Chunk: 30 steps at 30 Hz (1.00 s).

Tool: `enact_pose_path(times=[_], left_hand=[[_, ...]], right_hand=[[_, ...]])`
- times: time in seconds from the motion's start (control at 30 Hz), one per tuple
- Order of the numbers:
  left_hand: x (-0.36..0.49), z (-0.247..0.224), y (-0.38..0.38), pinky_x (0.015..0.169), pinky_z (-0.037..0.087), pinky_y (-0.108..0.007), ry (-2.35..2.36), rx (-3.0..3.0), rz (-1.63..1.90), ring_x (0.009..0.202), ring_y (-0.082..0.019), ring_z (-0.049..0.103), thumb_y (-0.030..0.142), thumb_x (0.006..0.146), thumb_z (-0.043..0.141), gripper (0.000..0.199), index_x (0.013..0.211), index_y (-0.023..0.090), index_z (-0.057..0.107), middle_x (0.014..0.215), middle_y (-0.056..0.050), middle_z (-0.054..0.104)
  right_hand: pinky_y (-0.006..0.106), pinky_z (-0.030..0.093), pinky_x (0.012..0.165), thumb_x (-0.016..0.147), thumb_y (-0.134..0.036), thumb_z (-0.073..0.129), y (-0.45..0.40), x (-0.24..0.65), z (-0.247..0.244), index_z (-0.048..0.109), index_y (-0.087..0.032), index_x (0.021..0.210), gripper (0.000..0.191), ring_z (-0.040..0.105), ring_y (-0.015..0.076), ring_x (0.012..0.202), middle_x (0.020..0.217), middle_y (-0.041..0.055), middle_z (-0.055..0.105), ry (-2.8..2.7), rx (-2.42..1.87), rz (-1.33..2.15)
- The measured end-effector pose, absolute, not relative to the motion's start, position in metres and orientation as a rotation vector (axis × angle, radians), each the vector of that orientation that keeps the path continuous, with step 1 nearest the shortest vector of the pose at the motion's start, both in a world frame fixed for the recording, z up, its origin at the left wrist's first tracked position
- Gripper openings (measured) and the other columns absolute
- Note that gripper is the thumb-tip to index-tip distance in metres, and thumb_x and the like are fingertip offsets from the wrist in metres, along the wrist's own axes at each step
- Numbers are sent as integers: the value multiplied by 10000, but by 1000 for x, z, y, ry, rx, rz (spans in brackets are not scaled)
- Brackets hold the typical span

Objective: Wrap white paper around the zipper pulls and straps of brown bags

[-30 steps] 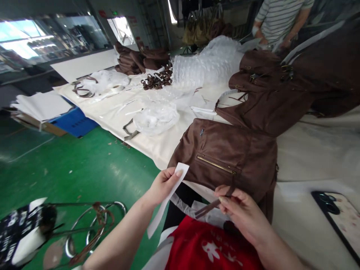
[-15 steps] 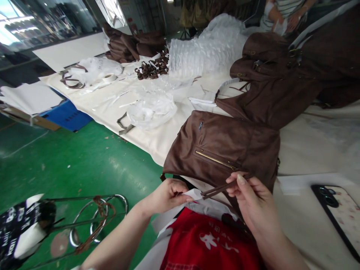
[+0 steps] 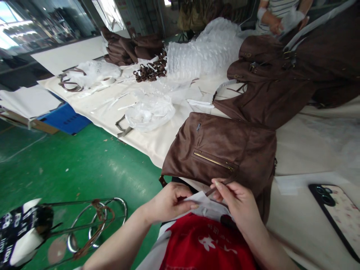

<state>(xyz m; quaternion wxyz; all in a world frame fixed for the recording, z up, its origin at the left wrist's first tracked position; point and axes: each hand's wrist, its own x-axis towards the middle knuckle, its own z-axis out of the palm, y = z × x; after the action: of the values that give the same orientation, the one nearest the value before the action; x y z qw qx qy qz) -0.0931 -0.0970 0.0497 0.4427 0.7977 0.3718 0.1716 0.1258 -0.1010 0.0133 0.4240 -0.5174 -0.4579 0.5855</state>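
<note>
A piece of white paper (image 3: pixel 199 197) is pinched between the thumb and fingers of my left hand (image 3: pixel 174 202), low in front of the red apron (image 3: pixel 197 240). My right hand (image 3: pixel 236 197) is closed on a thin brown leather strap (image 3: pixel 210 192), whose end meets the paper. Just beyond both hands a brown leather bag (image 3: pixel 250 146) lies flat at the table's edge. A brass zipper (image 3: pixel 212 160) crosses its front. Whether the strap is joined to this bag I cannot tell.
More brown bags (image 3: pixel 261 93) are heaped at the right. Bubble wrap (image 3: pixel 202 52), a clear plastic bag (image 3: pixel 150 112) and a phone (image 3: pixel 334 210) lie on the cloth-covered table (image 3: pixel 140 144). A metal-ringed stool (image 3: pixel 95 225) stands at left. Another person's hands (image 3: pixel 277 26) work at the back.
My right hand has moved left and down toward my left hand, bringing the strap's end to the paper. Less of the strap shows between my hands. The view has shifted slightly.
</note>
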Motion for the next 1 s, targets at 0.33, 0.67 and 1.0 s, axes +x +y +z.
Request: enact_pose_path(times=[0.33,0.67,1.0], left_hand=[[-84,47,-87,615,333,-229,1020,2112,441,666,-115,450,325,939,491,421,557,150,484,669,-10,456],[-72,34,-89,509,204,-242,1108,1630,403,553,-79,249,479,927,448,470,585,176,341,590,45,256],[-62,35,-82,474,166,-242,1290,1724,419,521,-72,205,507,902,462,518,537,180,297,557,48,227]], right_hand=[[182,181,366,840,-582,563,-103,127,17,645,-136,1043,497,283,41,374,512,-86,406,-767,-1208,1784],[176,207,333,850,-537,546,-94,128,1,489,-190,683,389,320,40,303,492,-73,497,-1063,-1233,1745],[291,538,633,913,-233,436,-91,166,6,559,-208,1251,361,670,205,805,1011,92,662,-1786,-1504,526]])
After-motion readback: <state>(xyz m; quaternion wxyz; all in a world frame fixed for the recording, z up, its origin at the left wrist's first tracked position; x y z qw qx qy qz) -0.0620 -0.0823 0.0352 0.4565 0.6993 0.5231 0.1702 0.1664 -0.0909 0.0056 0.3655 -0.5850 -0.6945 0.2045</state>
